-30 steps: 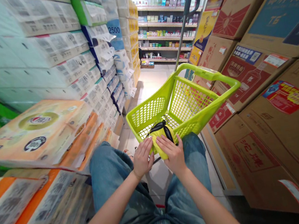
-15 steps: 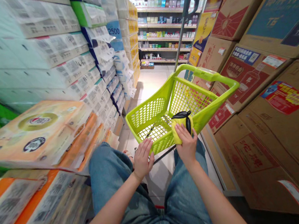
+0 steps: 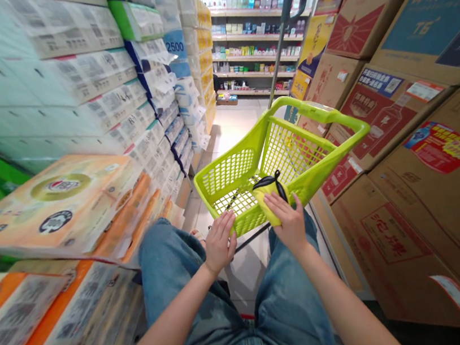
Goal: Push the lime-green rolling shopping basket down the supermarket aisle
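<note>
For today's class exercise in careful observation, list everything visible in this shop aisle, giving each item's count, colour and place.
stacked tissue packs: many, white, orange and green, left side
cardboard cartons: many, brown with red and blue print, right side
product shelves: several rows, mixed colours, far end of the aisle
shopping basket: one, lime green, ahead of the person's legs
basket pole: one, silver with a dark grip, rising from the basket's far end
folded yellow item: one, yellow with a black strap, under the right hand
denim jeans: one pair, blue, on the person's legs
left hand: one, at the basket's near rim
right hand: one, on the yellow item
</note>
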Motion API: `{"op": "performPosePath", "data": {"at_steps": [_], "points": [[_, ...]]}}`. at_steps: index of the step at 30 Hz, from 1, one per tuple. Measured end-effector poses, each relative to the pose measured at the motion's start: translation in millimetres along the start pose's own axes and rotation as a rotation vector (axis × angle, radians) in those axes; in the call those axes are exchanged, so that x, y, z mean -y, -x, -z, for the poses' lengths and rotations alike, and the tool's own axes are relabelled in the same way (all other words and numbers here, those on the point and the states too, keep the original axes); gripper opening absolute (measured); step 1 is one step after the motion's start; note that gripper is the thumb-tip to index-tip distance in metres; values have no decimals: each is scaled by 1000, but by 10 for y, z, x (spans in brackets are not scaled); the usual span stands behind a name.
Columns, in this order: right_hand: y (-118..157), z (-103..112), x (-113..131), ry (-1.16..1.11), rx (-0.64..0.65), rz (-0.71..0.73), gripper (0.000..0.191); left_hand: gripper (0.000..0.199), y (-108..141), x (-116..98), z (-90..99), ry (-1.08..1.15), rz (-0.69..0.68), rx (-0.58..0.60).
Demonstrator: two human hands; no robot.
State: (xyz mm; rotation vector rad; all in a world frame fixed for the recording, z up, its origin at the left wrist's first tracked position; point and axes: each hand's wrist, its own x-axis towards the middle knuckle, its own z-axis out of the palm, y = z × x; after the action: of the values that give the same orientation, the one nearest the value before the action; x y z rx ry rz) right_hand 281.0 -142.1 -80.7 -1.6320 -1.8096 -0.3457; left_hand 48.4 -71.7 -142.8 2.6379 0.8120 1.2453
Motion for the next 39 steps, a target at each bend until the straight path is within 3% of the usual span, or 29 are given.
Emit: {"op": "performPosePath", "data": {"at_steps": [3, 6, 9, 15, 19, 23, 27, 30, 32, 34, 39], "points": [[-84, 115, -440, 91, -78, -97, 61, 60, -4, -3, -4, 2, -5, -5], [-150, 113, -576, 133, -141, -180, 61, 60, -5, -15, -16, 2, -1, -9], [-158, -18, -326, 133, -171, -187, 61, 58, 3, -18, -30, -1, 10, -18], [43, -320, 582, -44, -71, -45, 63, 60, 22, 17, -45, -18, 1, -12], [134, -330, 782, -79, 14, 74, 65, 62, 23, 27, -42, -19, -14, -18], [76, -141, 382, -42, 69, 161, 64, 62, 20, 30, -27, -25, -10, -8], [-74, 58, -270, 81, -36, 17, 60, 62, 9, 31, -18, -20, -14, -15], [-163, 58, -457, 130, -115, -80, 60, 63, -5, 17, -27, -10, -17, -17], [-171, -25, -326, 128, -149, -132, 60, 63, -11, 3, -41, -6, -15, -18], [-131, -144, -28, 91, -152, -140, 60, 63, -11, -7, -58, -7, -6, -18], [49, -348, 733, -80, -35, 5, 57, 62, 10, 5, -72, -7, 3, -34]]}}
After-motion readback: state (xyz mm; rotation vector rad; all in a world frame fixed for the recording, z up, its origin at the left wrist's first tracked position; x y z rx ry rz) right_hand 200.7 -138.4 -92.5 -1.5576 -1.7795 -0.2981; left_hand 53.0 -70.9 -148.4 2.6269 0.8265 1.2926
